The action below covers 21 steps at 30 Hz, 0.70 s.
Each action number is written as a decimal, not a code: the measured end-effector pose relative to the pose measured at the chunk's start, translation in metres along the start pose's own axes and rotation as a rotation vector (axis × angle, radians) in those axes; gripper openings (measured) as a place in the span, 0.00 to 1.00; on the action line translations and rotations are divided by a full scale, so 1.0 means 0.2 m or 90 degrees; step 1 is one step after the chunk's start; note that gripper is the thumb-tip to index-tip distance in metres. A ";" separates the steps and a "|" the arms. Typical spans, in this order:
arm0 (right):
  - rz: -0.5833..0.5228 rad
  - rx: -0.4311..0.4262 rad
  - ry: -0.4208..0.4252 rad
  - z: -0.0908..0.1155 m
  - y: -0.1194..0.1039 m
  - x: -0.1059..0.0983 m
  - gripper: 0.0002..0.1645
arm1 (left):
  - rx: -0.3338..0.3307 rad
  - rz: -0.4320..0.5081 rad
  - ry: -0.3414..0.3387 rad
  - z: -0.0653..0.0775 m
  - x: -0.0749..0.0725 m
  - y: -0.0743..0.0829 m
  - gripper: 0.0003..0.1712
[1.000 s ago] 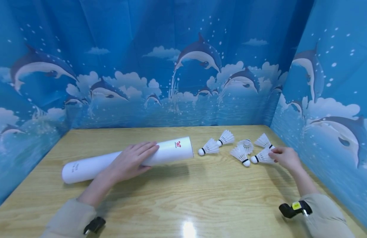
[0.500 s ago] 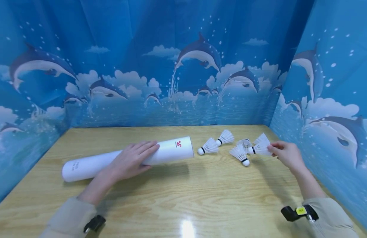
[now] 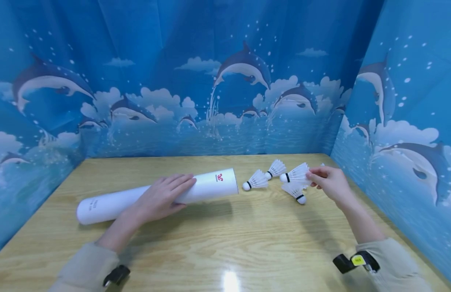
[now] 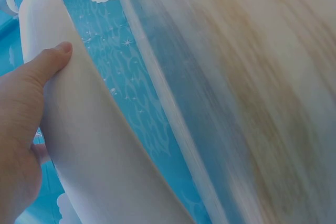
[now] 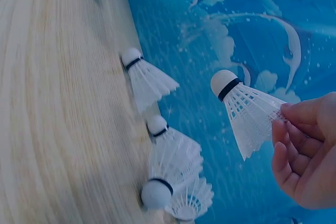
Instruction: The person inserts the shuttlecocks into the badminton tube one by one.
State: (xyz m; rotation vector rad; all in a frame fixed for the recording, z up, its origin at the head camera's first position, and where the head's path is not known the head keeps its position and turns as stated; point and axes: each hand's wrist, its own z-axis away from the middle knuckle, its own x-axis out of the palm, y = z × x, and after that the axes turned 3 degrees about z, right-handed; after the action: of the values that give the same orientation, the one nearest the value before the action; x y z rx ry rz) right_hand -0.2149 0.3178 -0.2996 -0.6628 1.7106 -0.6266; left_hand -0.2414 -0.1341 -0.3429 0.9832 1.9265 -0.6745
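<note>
My left hand grips a long white shuttlecock tube around its middle. The tube lies slantwise, its right end with a red logo raised over a shadow. In the left wrist view, the thumb presses along the tube's side. With thumb and fingertips, my right hand pinches a white shuttlecock by the edge of its skirt, its cork pointing left. The held shuttlecock overlaps a shuttlecock on the table in the head view. Two more shuttlecocks lie nearer the tube, one in front, one behind.
The wooden table meets a blue dolphin-print curtain at the back and another on the right. Behind my right hand, a sliver of another shuttlecock shows. A camera sits on the right wrist.
My right hand has lifted a shuttlecock from the right of the group and carried it left, over the others. The left hand and tube have stayed put.
</note>
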 end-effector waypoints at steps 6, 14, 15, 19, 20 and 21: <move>-0.035 -0.021 -0.037 -0.01 -0.10 0.10 0.19 | -0.003 -0.003 -0.002 0.00 0.00 0.00 0.48; -0.079 -0.044 -0.064 -0.01 -0.20 0.21 0.16 | -0.005 0.000 -0.004 0.00 0.00 0.00 0.48; -0.084 -0.048 -0.066 -0.01 -0.21 0.23 0.15 | -0.005 0.001 -0.004 0.00 0.00 0.00 0.48; -0.113 -0.056 -0.071 -0.01 -0.26 0.29 0.15 | -0.006 -0.002 -0.005 0.01 0.00 0.00 0.48; -0.119 -0.054 -0.074 -0.01 -0.28 0.30 0.15 | -0.005 -0.003 -0.004 0.01 0.00 -0.01 0.48; -0.127 -0.053 -0.077 -0.02 -0.29 0.32 0.15 | -0.005 -0.005 -0.004 0.01 0.00 -0.01 0.48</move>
State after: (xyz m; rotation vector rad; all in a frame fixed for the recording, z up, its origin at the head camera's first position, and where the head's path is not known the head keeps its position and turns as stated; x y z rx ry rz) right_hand -0.2245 0.2330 -0.3012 -0.9201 1.5771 -0.6426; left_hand -0.2417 -0.1361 -0.3442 0.9684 1.9260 -0.6738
